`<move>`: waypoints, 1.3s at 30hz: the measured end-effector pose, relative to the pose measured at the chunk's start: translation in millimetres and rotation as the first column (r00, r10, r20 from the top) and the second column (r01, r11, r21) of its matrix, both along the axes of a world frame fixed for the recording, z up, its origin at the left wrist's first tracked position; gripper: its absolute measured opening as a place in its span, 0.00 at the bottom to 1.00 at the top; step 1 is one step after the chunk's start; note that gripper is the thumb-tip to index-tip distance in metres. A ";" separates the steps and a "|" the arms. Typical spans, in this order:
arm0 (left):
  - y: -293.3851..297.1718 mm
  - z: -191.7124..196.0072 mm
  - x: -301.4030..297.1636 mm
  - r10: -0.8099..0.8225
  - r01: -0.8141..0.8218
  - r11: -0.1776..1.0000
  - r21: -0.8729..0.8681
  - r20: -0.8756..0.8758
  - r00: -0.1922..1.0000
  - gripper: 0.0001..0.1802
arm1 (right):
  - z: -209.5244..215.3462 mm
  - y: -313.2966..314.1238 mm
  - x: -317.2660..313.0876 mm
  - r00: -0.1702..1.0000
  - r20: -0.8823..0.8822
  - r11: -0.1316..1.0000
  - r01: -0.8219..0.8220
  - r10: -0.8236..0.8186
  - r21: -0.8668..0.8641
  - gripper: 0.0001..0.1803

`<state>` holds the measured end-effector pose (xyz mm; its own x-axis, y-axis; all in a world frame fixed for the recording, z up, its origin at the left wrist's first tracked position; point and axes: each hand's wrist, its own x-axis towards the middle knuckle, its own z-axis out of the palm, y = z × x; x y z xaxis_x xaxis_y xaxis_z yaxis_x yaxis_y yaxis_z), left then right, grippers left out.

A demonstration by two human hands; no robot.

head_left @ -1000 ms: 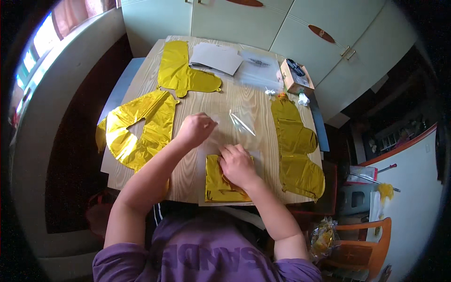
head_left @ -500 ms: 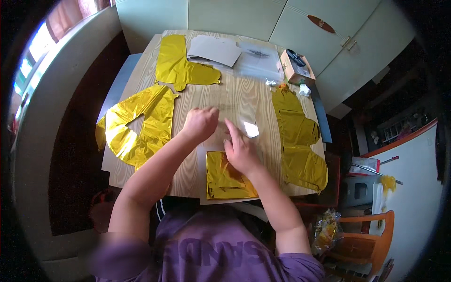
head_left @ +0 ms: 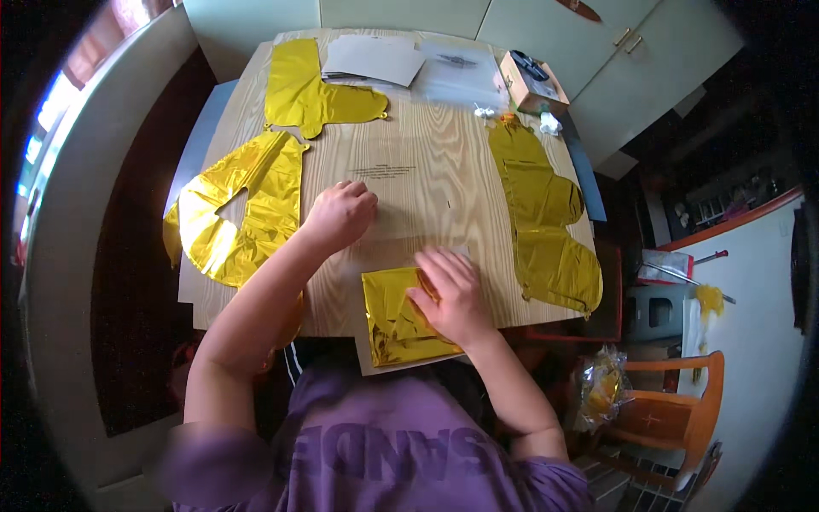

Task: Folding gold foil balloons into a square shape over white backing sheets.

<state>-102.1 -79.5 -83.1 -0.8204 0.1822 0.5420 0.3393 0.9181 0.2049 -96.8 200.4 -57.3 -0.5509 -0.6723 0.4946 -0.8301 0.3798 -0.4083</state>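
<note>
My left hand (head_left: pixel 341 215) is closed, its curled fingers at the near left side of a clear plastic bag (head_left: pixel 384 171) with small dark print. The bag lies flat and its edges are hard to see; the fingertips are partly hidden. Nearer to me, my right hand (head_left: pixel 454 294) rests, fingers stretched out and slightly blurred, over the right side of a folded gold foil balloon (head_left: pixel 394 320). This balloon lies on a pale card (head_left: pixel 365 354) that juts over the table's near edge.
Flat gold foil balloons lie around: one ring-shaped (head_left: pixel 277 209), one L-shaped (head_left: pixel 294 85), one long and wavy-edged (head_left: pixel 546 222). At the back are pale cards (head_left: pixel 375 58), clear plastic sheets (head_left: pixel 461 77) and a wooden box (head_left: pixel 533 85). A wooden chair (head_left: pixel 665 410) stands right of the table.
My right hand has moved from the bag down onto the folded balloon, and the card has slid toward me. The left hand and the bag have shifted slightly left. The view has tilted.
</note>
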 end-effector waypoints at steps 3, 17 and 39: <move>-4.5 -4.8 7.6 -0.004 0.008 0.997 -0.078 0.045 0.999 0.05 | 9.8 36.2 27.7 0.990 0.051 0.955 0.137 -0.128 -0.263 0.14; 17.6 18.6 20.9 -0.106 0.143 0.970 -0.198 0.184 0.977 0.08 | -57.6 47.5 118.8 0.128 0.933 0.779 0.518 0.337 -0.353 0.14; 38.3 32.7 60.9 -0.247 0.238 0.968 0.076 0.446 0.861 0.09 | -29.6 71.7 87.7 -0.015 0.950 0.825 0.500 0.312 -0.263 0.22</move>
<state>-41.2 -41.2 -50.4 -0.9065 0.4011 0.1318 0.4186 0.8135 0.4037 -9.2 272.1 -86.9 -0.7564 -0.4932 -0.4297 0.5557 -0.1379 -0.8199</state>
